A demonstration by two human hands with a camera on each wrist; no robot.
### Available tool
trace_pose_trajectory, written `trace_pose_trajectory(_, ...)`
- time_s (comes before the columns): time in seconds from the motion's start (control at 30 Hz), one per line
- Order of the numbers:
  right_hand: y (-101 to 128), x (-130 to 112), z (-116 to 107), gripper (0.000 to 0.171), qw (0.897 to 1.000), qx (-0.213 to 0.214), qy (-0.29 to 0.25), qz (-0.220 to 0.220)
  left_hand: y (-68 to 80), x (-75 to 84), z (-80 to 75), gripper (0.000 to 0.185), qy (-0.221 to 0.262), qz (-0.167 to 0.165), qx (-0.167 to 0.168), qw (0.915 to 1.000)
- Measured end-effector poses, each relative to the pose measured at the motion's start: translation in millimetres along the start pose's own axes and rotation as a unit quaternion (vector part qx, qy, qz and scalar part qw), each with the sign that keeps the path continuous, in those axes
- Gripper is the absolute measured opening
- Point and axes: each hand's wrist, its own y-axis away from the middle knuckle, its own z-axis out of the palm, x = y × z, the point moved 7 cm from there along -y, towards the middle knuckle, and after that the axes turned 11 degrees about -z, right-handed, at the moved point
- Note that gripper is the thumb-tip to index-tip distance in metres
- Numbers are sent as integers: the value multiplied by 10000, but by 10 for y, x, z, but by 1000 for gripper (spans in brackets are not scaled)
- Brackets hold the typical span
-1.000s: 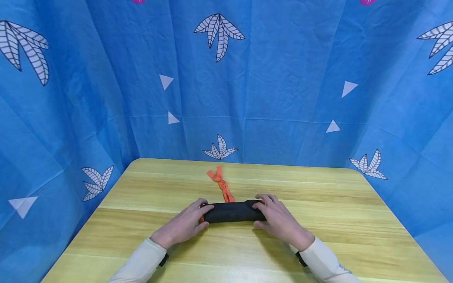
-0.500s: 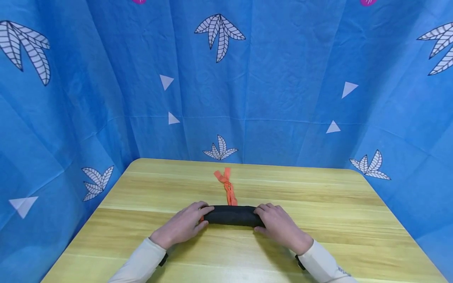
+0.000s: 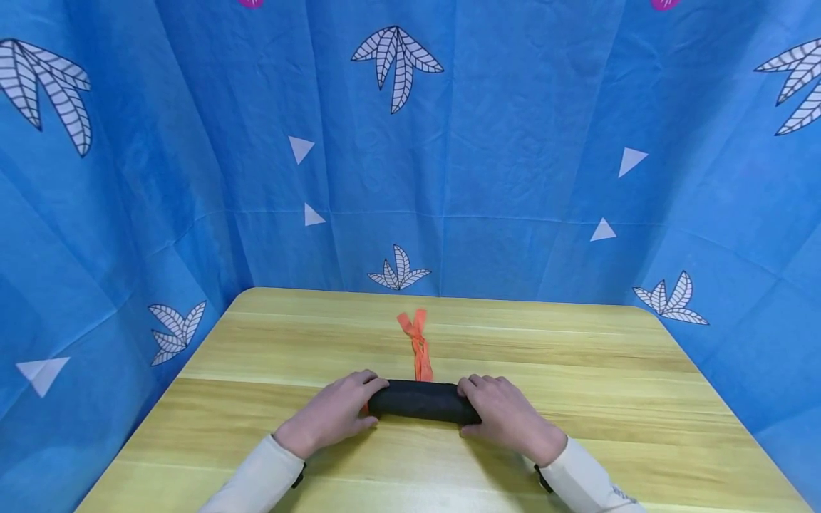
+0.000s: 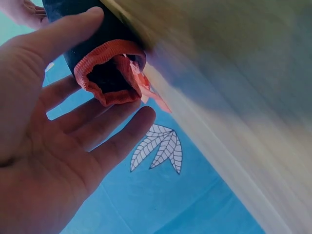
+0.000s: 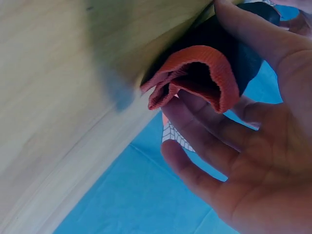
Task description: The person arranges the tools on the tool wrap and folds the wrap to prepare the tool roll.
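On the near half of the wooden table (image 3: 577, 370), pretty much dead center, sits a black rolled-up cloth (image 3: 420, 400), lying sideways like a little log. It's black on the outside, but both ends show an orange ribbed edge, which you can see really well in the two wrist views. An orange strip (image 3: 418, 343) sticks out from behind the roll and runs away toward the far edge of the table, where it splits into two little tails.

Left hand (image 3: 333, 412) is on the left end of the roll. Its fingers (image 4: 105, 127) are mostly straight and cupped around the open orange end, thumb over the top of the black part, so more of a loose cradle than a real squeeze. Right hand (image 3: 503, 413) mirrors it on the right end: fingers (image 5: 204, 141) spread and relaxed under the orange rim, thumb laid along the black side. Both hands touch the roll, and the roll itself rests on the table.

Light long sleeves (image 3: 256, 477) cover both forearms. Behind and around the table hangs a blue backdrop (image 3: 513, 142) printed with white leaf shapes and small white triangles.
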Motion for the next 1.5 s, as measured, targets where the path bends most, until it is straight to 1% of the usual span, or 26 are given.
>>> trace_pose_trajectory(0.13,4,1,11,52,9999,22,-136,-60,2,7,7,50,1,16,59,10000)
trace_pose_trajectory(0.27,9,6,8,46,9994,29,-328,-90,1,5,4,45,9,78,120,9999)
trace_pose_trajectory(0.37,15,14,1,42,9985,-43,-542,-115,7,2,-8,44,100,86,68,9999)
trace_pose_trajectory(0.47,24,32,-4,39,9960,-195,-864,-117,16,-8,-21,42,309,25,-85,9995)
trace_pose_trajectory(0.6,38,63,-17,32,9898,-367,-1371,-92,30,-23,-36,40,572,-74,-330,9978)
trace_pose_trajectory(0.77,59,106,-15,28,9810,-582,-1851,9,45,-25,-44,45,852,-116,-637,9943)
trace_pose_trajectory(0.93,81,114,-38,30,9771,-685,-2016,-16,54,-45,-27,47,1098,-285,-942,9891)
trace_pose_trajectory(1.1,93,108,-89,31,9760,-602,-2093,-68,69,-52,-6,46,1322,-410,-1189,9832)
trace_pose_trajectory(1.2,97,100,-122,26,9744,-464,-2192,-158,74,-55,-3,39,1474,-425,-1220,9806)
trace_pose_trajectory(1.27,96,90,-133,21,9727,-378,-2274,-277,75,-55,-5,29,1544,-396,-1199,9799)
trace_pose_trajectory(1.4,91,61,-150,13,9693,-242,-2370,-607,66,-39,-1,9,1492,-169,-1097,9826)
trace_pose_trajectory(1.5,87,53,-154,9,9686,-182,-2368,-741,50,-28,12,5,1424,-14,-1054,9842)
